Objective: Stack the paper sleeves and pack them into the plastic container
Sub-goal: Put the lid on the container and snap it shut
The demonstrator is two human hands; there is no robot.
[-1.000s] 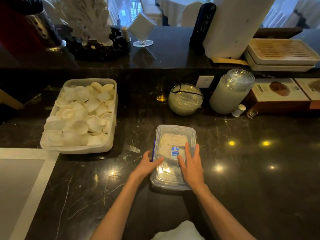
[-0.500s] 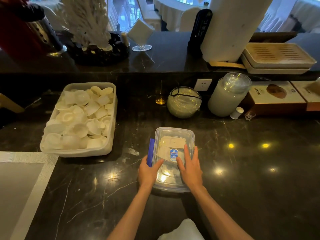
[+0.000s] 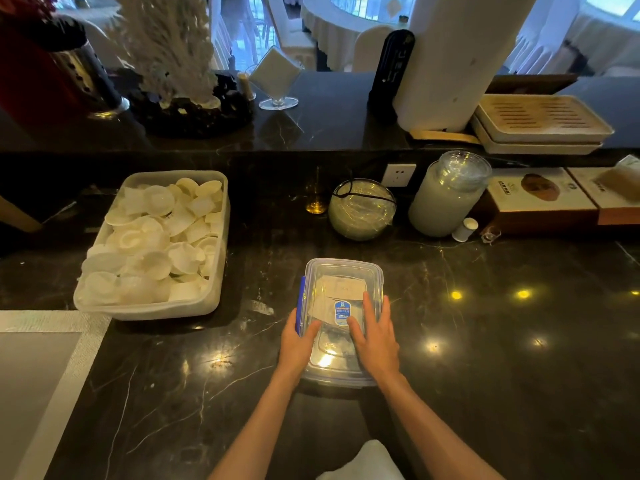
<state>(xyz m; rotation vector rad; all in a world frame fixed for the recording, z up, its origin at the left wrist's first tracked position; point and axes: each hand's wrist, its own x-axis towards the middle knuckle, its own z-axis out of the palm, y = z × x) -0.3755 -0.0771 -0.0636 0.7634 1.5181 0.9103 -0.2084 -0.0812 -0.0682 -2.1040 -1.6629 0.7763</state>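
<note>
Resting on dark counter [image 3: 485,341]: clear plastic container [image 3: 343,268], lid on, paper sleeves [image 3: 341,289] visible inside. Left hand [image 3: 298,344] at container's left edge, grip closed around blue side clip [image 3: 301,299], thumb on lid. Right hand [image 3: 375,336] flat on lid, fingers spread, grip open. White tub [image 3: 152,310] of shells well apart, left.

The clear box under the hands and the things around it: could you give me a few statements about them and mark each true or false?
1. The lid is on the clear box. True.
2. The right hand lies flat on the lid. True.
3. The left hand is reaching into the white tub. False: it grips the box's left side at the blue clip.
4. The white tub is empty. False: it is piled with white paper cups.
</note>
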